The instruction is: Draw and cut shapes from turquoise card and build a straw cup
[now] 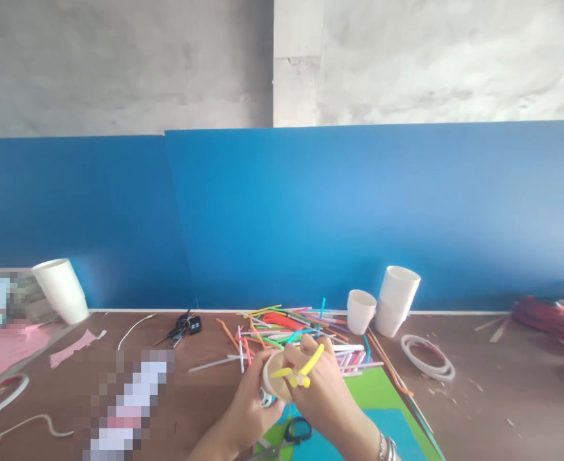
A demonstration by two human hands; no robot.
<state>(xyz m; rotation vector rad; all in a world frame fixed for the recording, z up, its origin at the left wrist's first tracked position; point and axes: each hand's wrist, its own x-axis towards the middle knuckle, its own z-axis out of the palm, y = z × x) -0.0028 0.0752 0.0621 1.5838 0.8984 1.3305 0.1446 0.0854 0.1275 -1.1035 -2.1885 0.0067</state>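
Note:
Near the bottom centre, my left hand (251, 410) is wrapped round a small white paper cup (278, 388), which is tilted with its mouth toward me. My right hand (316, 378) is closed at the cup's mouth, holding yellow bendy straws (312, 360) whose bent ends stick out; their lower ends are hidden. Black-handled scissors (298, 431) lie just below the hands on blue (387, 429) and green sheets (370, 387). Behind the hands spreads a pile of coloured straws and sticks (282, 326).
White cup stacks stand at the back right (397, 301) and far left (61, 291), with a shorter one (361, 312) beside the straws. Keys (185, 326) lie left of the pile. A white tape roll (427, 357) lies right. A blue partition (310, 218) runs behind the table.

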